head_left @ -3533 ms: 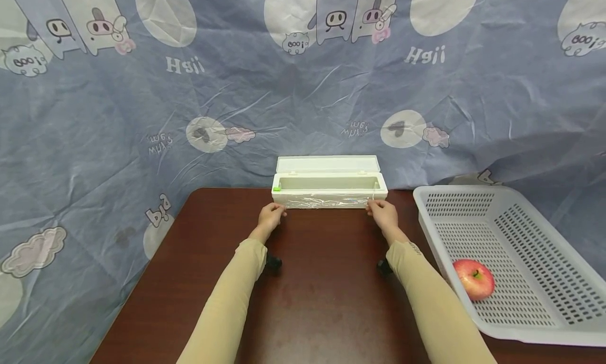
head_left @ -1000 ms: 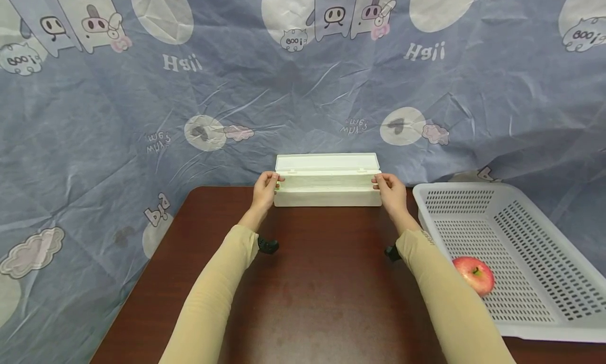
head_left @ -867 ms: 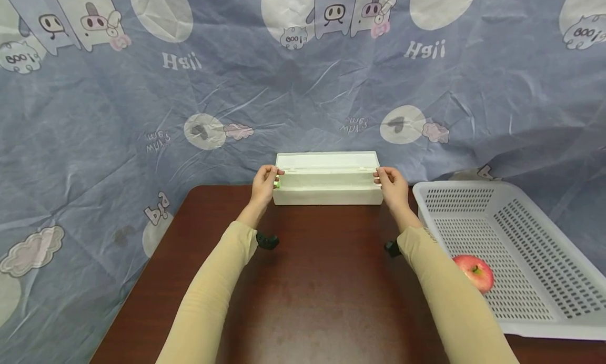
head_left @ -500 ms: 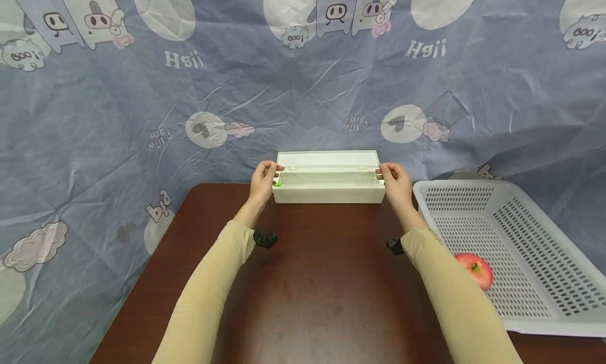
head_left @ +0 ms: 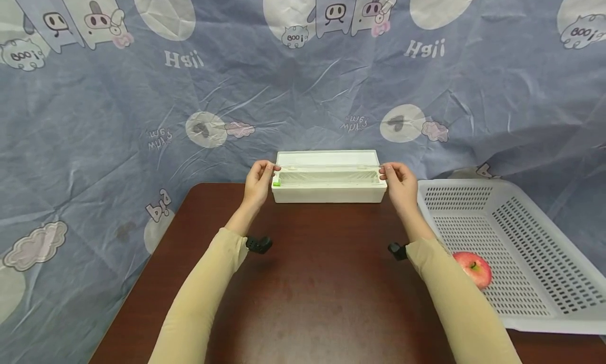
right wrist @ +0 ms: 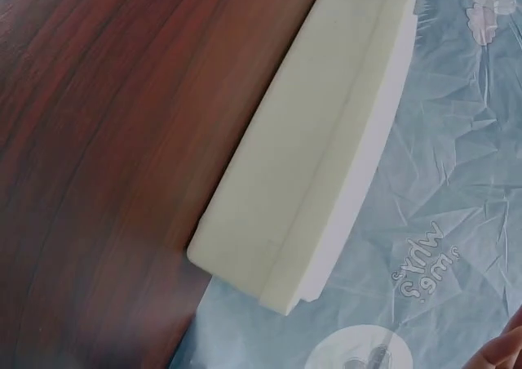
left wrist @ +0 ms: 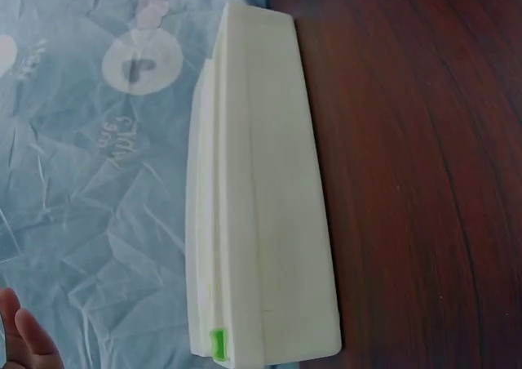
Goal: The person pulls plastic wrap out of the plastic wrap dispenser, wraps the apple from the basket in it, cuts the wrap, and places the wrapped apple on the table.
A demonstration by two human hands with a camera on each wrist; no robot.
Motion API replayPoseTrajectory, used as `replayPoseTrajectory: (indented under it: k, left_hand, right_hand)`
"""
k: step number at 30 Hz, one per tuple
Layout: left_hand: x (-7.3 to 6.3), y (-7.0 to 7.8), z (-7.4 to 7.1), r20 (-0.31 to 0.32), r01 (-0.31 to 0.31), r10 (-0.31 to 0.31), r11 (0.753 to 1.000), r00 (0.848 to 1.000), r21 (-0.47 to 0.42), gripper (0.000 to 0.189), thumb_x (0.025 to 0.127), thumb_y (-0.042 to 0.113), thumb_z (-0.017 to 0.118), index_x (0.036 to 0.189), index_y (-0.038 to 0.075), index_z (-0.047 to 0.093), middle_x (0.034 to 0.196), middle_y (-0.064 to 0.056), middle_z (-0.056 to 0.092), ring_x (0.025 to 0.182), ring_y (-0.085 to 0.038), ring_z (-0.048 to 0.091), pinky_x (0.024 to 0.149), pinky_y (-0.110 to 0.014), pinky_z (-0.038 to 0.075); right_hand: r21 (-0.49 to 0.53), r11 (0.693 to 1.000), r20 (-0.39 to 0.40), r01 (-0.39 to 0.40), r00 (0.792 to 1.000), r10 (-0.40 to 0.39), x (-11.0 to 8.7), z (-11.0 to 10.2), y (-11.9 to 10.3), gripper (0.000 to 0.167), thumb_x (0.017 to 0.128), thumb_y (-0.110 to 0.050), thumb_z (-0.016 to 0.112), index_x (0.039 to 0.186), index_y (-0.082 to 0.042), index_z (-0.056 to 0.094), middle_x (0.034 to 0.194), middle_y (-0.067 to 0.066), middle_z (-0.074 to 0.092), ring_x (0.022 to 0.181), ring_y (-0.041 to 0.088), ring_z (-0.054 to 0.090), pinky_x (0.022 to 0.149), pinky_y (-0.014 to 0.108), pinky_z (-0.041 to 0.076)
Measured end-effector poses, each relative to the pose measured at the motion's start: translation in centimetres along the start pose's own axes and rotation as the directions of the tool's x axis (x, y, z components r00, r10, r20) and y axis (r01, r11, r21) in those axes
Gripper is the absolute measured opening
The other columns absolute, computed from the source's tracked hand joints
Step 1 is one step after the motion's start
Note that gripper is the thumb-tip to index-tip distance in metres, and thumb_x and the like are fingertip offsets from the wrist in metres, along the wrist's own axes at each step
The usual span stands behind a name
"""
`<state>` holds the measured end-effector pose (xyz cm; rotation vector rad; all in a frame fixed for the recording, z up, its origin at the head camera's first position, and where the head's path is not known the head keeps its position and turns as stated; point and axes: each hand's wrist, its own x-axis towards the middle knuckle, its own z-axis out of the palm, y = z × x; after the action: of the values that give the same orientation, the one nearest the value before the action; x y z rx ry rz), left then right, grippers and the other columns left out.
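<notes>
A white cling film dispenser box (head_left: 329, 195) stands at the back of the table with its lid (head_left: 326, 158) raised and a green slider (head_left: 276, 184) at its left end. Clear cling film (head_left: 329, 174) stretches across the box's opening. My left hand (head_left: 257, 182) pinches the film's left corner between thumb and fingers, just off the box's left end. At the other end my right hand (head_left: 401, 184) pinches the right corner. Only fingertips (left wrist: 33, 336) show in the left wrist view, and a few fingers (right wrist: 502, 351) at the right wrist view's corner.
A pale grey perforated basket (head_left: 558, 238) stands on the right of the brown table (head_left: 307, 280). Inside its left side lies a red apple (head_left: 475, 270), partly behind my right sleeve. A blue printed cloth (head_left: 293, 90) hangs behind the table.
Both hands have risen from the box's front bottom edge to above its opening, lifting the film that lay over the front. In the last half second they have spread slightly outward.
</notes>
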<state>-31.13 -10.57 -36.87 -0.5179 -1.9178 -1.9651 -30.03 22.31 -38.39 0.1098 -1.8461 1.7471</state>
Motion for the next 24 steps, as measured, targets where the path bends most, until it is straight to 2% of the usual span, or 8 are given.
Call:
replayPoseTrajectory:
  k: [5, 8, 12, 16, 24]
  left_hand:
    - [-0.8, 0.2, -0.2, 0.014, -0.025, 0.025, 1.000, 1.000, 0.015, 0.022, 0.099, 0.003, 0.044, 0.102, -0.018, 0.049, 0.102, -0.035, 0.057, 0.091, -0.019, 0.054, 0.080, -0.027, 0.042]
    - [-1.2, 0.3, -0.3, 0.021, -0.037, 0.037, 0.999, 0.999, 0.022, 0.022, 0.099, 0.004, 0.044, 0.102, -0.018, 0.049, 0.103, -0.035, 0.057, 0.091, -0.014, 0.054, 0.081, -0.027, 0.041]
    - [-1.5, 0.8, -0.3, 0.021, -0.049, 0.048, 0.999, 0.999, 0.023, 0.021, 0.099, 0.003, 0.043, 0.102, -0.017, 0.048, 0.102, -0.035, 0.057, 0.088, -0.009, 0.054, 0.077, -0.026, 0.042]
    - [-1.7, 1.7, -0.2, 0.012, -0.065, 0.065, 0.998, 0.998, 0.015, 0.020, 0.099, 0.002, 0.043, 0.102, -0.017, 0.048, 0.100, -0.032, 0.058, 0.085, -0.008, 0.054, 0.071, -0.023, 0.043]
    - [-2.1, 3.4, -0.3, -0.005, -0.095, 0.095, 0.995, 0.995, -0.015, 0.020, 0.099, 0.001, 0.042, 0.102, -0.018, 0.047, 0.099, -0.033, 0.058, 0.086, -0.018, 0.053, 0.070, -0.023, 0.041]
  right_hand:
    - [-0.003, 0.998, 0.030, 0.056, 0.998, -0.056, -1.3, -0.4, -1.7, 0.021, 0.094, -0.001, 0.053, 0.099, 0.019, 0.058, 0.080, 0.012, 0.065, 0.067, 0.008, 0.061, 0.064, 0.015, 0.048]
    - [-0.021, 0.998, 0.034, 0.056, 0.998, -0.055, -1.8, -0.5, -2.3, 0.022, 0.094, -0.002, 0.053, 0.100, 0.019, 0.058, 0.083, 0.018, 0.064, 0.068, 0.009, 0.062, 0.066, 0.016, 0.049]
    - [-0.019, 0.999, 0.026, 0.046, 0.999, -0.046, -2.2, -0.6, -2.9, 0.023, 0.095, -0.004, 0.054, 0.100, 0.017, 0.058, 0.082, 0.009, 0.066, 0.070, 0.009, 0.062, 0.064, 0.015, 0.048]
    - [-0.010, 0.998, 0.019, 0.068, 0.997, -0.068, -2.5, -0.8, -3.7, 0.023, 0.095, -0.006, 0.054, 0.099, 0.016, 0.058, 0.079, -0.002, 0.065, 0.069, 0.007, 0.061, 0.062, 0.015, 0.047]
    - [0.009, 0.994, 0.034, 0.113, 0.993, -0.113, -2.8, -1.1, -5.5, 0.026, 0.096, -0.006, 0.052, 0.100, 0.018, 0.057, 0.078, -0.007, 0.065, 0.069, 0.005, 0.062, 0.063, 0.016, 0.047]
